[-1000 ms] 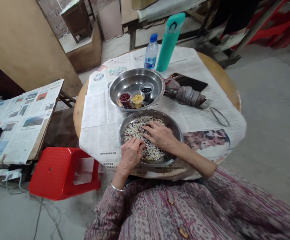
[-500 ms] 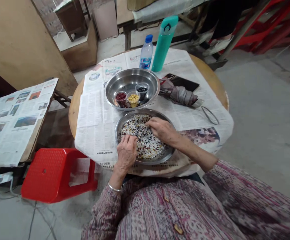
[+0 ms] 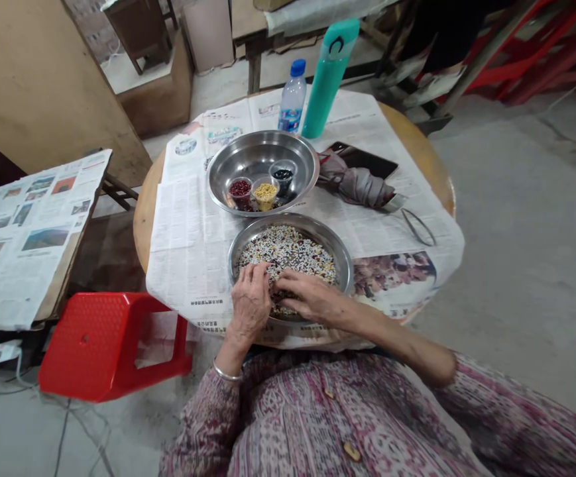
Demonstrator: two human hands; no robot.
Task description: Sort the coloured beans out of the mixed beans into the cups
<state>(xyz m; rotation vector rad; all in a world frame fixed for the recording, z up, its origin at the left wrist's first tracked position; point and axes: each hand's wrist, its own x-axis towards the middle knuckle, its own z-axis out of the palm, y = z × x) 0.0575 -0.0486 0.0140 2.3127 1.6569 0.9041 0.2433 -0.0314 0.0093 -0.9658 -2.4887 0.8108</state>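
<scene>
A steel plate (image 3: 312, 226) lies at the near edge of the table, holding a speckled mix of white, dark and red grains (image 3: 288, 250). My left hand (image 3: 250, 306) rests at the plate's near left, with its fingertips in the grains. My right hand (image 3: 310, 298) reaches across from the right, fingers in the grains, nearly meeting my left fingertips. Farther back, a wider steel bowl (image 3: 262, 147) holds several small cups: red beans (image 3: 240, 193), yellow grains (image 3: 266, 195) and black grains (image 3: 282, 175).
Newspaper (image 3: 193, 225) covers the round wooden table (image 3: 417, 146). Beyond the bowl stand a water bottle (image 3: 292, 98) and teal flask (image 3: 327, 78). A folded umbrella (image 3: 357, 187), phone (image 3: 367, 159) and glasses (image 3: 418, 227) lie right. A red stool (image 3: 109, 348) stands left.
My right hand has moved from the plate's middle toward its near edge, closer to my left hand. More of the grains on the far side now show.
</scene>
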